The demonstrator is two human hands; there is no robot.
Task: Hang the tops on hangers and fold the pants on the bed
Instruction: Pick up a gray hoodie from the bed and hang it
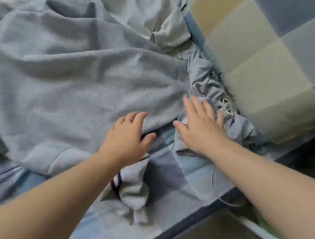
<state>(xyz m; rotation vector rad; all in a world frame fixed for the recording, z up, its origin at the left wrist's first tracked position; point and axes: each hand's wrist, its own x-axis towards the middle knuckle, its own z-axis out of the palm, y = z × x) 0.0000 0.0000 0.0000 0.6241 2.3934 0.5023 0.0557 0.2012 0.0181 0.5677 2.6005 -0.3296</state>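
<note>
The left hand (128, 135) and right hand (200, 127) rest open on the heaped clothes (79, 67). Nothing looks hung or folded yet.

Readable markings: none.
We find no text, label, brand, number or sign that can be read on the grey garment (77, 79), the checked bedsheet (167, 173) or the checked quilt (262, 59). The dark stripes (115, 182) on a crumpled piece of clothing are only a pattern, and the picture is blurred.
</note>
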